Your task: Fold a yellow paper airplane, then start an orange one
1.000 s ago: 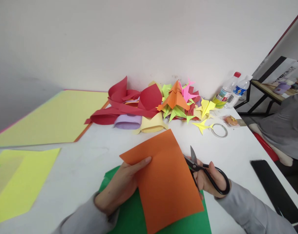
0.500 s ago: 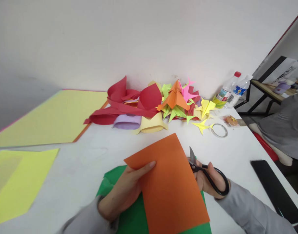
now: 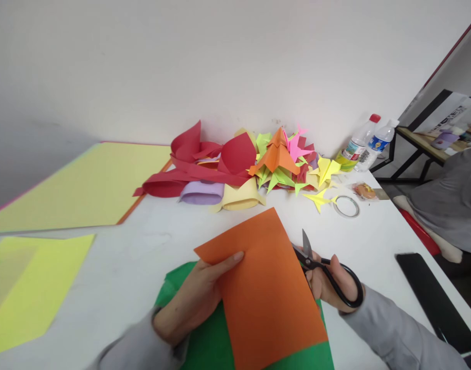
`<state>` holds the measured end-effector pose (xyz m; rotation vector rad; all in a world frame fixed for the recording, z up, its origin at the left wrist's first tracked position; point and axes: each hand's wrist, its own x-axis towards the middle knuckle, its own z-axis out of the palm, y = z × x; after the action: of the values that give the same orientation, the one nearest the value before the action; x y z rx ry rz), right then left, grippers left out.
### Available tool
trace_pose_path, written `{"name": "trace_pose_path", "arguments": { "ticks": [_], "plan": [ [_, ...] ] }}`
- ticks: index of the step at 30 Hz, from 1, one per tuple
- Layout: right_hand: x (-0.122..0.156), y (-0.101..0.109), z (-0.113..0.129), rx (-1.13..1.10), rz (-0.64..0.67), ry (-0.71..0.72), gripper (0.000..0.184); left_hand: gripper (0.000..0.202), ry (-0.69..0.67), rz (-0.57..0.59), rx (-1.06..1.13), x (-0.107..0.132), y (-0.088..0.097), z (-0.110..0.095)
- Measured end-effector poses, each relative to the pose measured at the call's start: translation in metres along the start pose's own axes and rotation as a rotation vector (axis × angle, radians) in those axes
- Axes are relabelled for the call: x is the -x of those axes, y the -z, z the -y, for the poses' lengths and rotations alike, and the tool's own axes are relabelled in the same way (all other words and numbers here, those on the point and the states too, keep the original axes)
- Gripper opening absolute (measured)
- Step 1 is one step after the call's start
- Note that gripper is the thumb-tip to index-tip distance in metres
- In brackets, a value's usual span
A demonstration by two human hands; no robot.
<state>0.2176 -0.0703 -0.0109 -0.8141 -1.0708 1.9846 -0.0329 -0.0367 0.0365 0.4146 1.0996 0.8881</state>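
My left hand (image 3: 193, 298) grips the left edge of an orange paper sheet (image 3: 264, 288), thumb on top, and holds it tilted over a green sheet (image 3: 204, 344) on the white table (image 3: 143, 257). My right hand (image 3: 328, 282) is closed through the loops of black scissors (image 3: 324, 267). The blades are spread and meet the sheet's right edge, one tip pointing up. Part of my right hand is hidden behind the orange paper.
A heap of folded and curled coloured paper (image 3: 243, 169) lies against the wall. Large yellow sheets (image 3: 77, 185) lie at the left, a tape ring (image 3: 346, 206) and two bottles (image 3: 366, 141) at the right. A black phone (image 3: 436, 300) lies near the right edge; a person in grey (image 3: 451, 200) sits beyond.
The orange sheet shifted slightly right and back between the frames, its far corner rising a little. The scissors stay at its right edge in much the same place.
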Motion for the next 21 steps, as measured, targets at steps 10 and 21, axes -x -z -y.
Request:
{"name": "trace_pose_path", "arguments": {
  "ticks": [10,21],
  "plan": [
    [-0.0008,0.0,0.0008,-0.087,0.093,-0.006,0.09,0.056,0.009,0.053,-0.017,0.0018,-0.002,0.0071],
    [-0.0012,-0.0014,0.0019,-0.062,0.033,-0.006,0.092,0.055,0.0,0.021,-0.006,0.0012,-0.0019,0.0057]
  ]
}}
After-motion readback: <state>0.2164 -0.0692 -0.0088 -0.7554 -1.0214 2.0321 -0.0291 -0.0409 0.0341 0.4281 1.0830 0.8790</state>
